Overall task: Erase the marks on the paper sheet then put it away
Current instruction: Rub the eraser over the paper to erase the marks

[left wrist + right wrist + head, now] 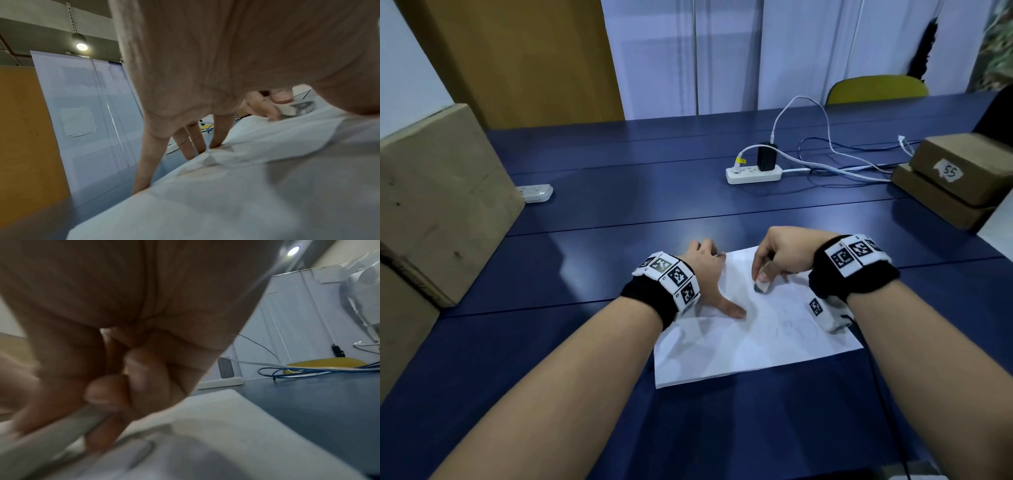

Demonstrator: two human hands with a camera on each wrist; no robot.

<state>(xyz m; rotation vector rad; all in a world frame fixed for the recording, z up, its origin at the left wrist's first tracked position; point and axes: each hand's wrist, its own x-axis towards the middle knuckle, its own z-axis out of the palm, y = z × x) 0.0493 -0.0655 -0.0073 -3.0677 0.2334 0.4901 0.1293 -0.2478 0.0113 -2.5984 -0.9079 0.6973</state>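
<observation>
A white rectangular paper sheet (739,346) is laid flat on the dark blue surface (619,192), close to its near edge and slightly askew to it. Faint pencil marks (796,327) are seen on the sheet's right half. A small white block eraser (761,286) with a grey-smudged face is pressed against the sheet's far half, pinched by the right hand (782,255), whose fingers (759,262) are curled and clamped on it. In the left wrist view the eraser (296,108) is seen touching the paper. The sheet's left edge is held down by the left hand (705,274): its fingers (193,142) are straight and spread apart, with the tips at the sheet's far left corner and the thumb pressed flat on the paper. Black wristbands with white coded tags are worn on both wrists.

Further out, a white power strip (753,174) with a black charger and white and blue cables (835,150) is placed toward the far edge of the surface. 2 stacked brown cardboard boxes (959,178), the upper one labelled 55, are set at the right edge. A large brown cardboard box (441,202) is stood at the left edge, with a small white device (536,193) just beside it. A yellow chair back (876,89) is visible beyond the far edge.
</observation>
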